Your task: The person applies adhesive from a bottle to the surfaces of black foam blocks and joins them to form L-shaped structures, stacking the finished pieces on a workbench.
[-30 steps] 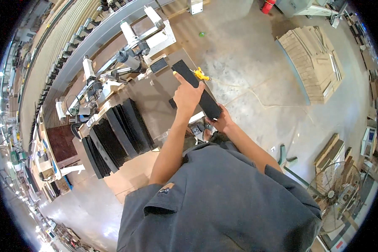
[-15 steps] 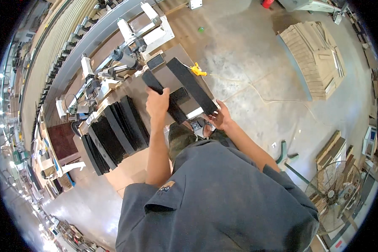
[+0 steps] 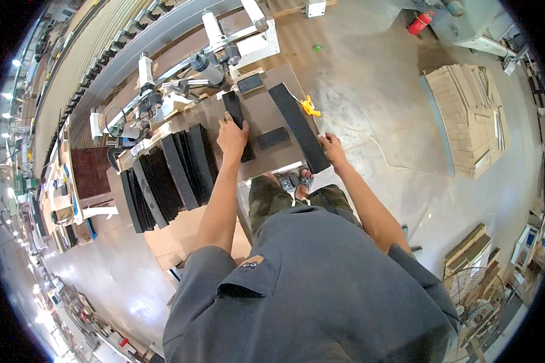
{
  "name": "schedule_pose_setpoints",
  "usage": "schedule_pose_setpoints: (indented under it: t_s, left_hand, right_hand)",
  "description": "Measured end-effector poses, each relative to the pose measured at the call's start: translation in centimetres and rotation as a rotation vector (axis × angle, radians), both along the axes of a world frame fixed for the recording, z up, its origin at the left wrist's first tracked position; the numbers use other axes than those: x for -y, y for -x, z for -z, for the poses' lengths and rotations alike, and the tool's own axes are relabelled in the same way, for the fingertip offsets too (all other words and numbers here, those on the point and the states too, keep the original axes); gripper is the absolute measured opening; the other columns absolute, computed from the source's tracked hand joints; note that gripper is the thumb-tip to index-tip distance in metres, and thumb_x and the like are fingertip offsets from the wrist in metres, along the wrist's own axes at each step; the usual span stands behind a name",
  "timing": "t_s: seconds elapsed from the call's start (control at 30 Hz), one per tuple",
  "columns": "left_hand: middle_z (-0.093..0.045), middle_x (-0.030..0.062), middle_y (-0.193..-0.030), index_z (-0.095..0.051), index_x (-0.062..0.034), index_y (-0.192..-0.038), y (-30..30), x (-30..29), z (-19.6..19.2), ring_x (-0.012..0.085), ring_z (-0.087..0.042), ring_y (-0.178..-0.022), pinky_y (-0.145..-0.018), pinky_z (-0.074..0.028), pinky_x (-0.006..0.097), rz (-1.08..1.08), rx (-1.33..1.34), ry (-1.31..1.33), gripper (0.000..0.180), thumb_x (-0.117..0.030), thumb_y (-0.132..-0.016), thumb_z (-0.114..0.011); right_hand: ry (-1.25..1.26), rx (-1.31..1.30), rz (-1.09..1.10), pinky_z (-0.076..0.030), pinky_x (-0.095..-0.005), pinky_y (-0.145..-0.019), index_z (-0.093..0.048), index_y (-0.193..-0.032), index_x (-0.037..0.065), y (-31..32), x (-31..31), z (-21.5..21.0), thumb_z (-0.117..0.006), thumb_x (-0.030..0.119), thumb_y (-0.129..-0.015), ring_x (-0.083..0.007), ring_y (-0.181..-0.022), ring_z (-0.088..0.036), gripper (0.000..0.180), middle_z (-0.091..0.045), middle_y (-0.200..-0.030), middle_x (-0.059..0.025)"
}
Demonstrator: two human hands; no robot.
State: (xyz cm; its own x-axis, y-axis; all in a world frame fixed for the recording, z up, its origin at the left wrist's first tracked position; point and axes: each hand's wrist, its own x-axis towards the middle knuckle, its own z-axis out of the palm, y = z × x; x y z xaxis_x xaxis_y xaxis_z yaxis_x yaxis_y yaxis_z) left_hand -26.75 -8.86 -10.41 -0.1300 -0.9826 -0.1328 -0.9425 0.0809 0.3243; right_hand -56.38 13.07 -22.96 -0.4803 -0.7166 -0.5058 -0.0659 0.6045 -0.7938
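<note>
My left hand [image 3: 232,139] is wrapped over a short black strip [image 3: 233,106], which lies lengthwise on the brown work table [image 3: 261,115]. Part of that strip is hidden under my palm and fingers. A longer, wider black strip [image 3: 298,126] lies along the table's right edge, its near end reaching past the front. Just beside this strip's right edge is my right hand [image 3: 335,151], fingers loosely bent and not closed around it. Between the two strips rests a small dark rectangular piece [image 3: 272,138].
Stacked black strips [image 3: 191,163] stand left of my left arm. Clamp-like machine heads [image 3: 209,69] line the far side. A yellow tool [image 3: 310,106] hangs at the table's right edge, its cord on the floor. Stacked brown boards [image 3: 466,118] and a fan [image 3: 475,296] stand right.
The short strip in my left hand has come down flat onto the table. My right hand has slid from the long strip's near end to beside its right edge.
</note>
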Motion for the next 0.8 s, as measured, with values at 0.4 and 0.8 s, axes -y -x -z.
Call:
schedule_pose_setpoints:
  t_s: [0.4, 0.8]
  left_hand:
    - [-0.073, 0.0284, -0.127, -0.045, -0.0161, -0.172, -1.2, -6.2, 7.1, 0.0483, -0.065, -0.116, -0.103, -0.053, 0.055, 0.056, -0.378, 0.175, 0.08, -0.031, -0.102, -0.08]
    - [-0.067, 0.0245, -0.117, -0.044, -0.0133, -0.173, -4.5, -6.6, 6.2, 0.0416, -0.06, -0.105, -0.102, -0.05, 0.051, 0.068, -0.415, -0.038, 0.074, -0.023, -0.107, -0.075]
  right_hand:
    - [0.036, 0.054, -0.164, -0.05, -0.0513, -0.113, -0.047, -0.159, -0.001, 0.8, 5.1, 2.9, -0.044, 0.057, -0.119, -0.049, -0.137, -0.064, 0.07, -0.066, -0.143, -0.0338]
    - [0.099, -0.192, -0.226, -0.053, -0.06, -0.101, -0.052, -0.154, 0.007, -0.3, 4.7, 0.6, -0.037, 0.059, -0.119, -0.058, -0.123, -0.066, 0.064, -0.071, -0.131, -0.0356]
